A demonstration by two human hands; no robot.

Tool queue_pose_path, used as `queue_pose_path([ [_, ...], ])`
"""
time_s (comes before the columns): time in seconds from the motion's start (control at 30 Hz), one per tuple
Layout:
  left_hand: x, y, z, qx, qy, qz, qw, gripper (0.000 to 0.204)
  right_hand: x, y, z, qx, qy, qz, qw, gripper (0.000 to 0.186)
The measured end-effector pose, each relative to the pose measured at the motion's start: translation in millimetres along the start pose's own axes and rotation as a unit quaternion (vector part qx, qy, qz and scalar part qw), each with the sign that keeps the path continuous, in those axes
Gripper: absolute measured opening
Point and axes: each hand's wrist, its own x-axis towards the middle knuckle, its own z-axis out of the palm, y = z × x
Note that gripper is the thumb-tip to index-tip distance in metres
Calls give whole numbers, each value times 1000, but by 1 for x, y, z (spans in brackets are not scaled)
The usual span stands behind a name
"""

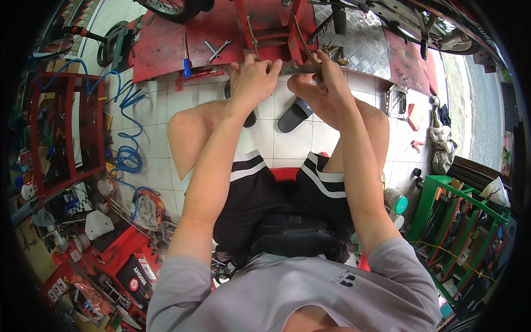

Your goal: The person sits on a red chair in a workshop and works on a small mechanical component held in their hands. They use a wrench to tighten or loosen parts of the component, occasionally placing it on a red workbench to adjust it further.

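Observation:
My left hand [254,81] is at the front edge of a red work platform [160,52], its fingers bent over the left end of a dark, flat metal bar [294,69]. My right hand [329,76] is closed around the right end of this bar, thumb and fingers partly hiding it. Just beyond my hands stands a red metal frame [272,40] with upright posts. To the left of my hands on the platform lie a screwdriver [187,69] with a blue handle and two crossed wrenches [218,51].
A coiled blue air hose [128,157] hangs and lies at the left, near a red rack [69,127]. A green rack [462,221] stands at the lower right. Part of a motorcycle wheel [171,8] shows at the top. Small metal parts [334,51] lie beside a tread plate [362,47].

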Motion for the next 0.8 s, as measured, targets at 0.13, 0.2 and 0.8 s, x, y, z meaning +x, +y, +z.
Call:
queue_pose_path([
  [0.13, 1, 3, 0, 32, 9, 86, 996, 40, 25, 30, -2, -7, 42, -64, 997, 42],
  [0.2, 4, -5, 0, 16, 8, 97, 995, 34, 38, 37, -2, -54, 69, -94, 992, 38],
  [0.8, 10, -2, -32, 7, -39, 145, 989, 30, 52, 66, -4, -405, 43, -376, 832, 44],
])
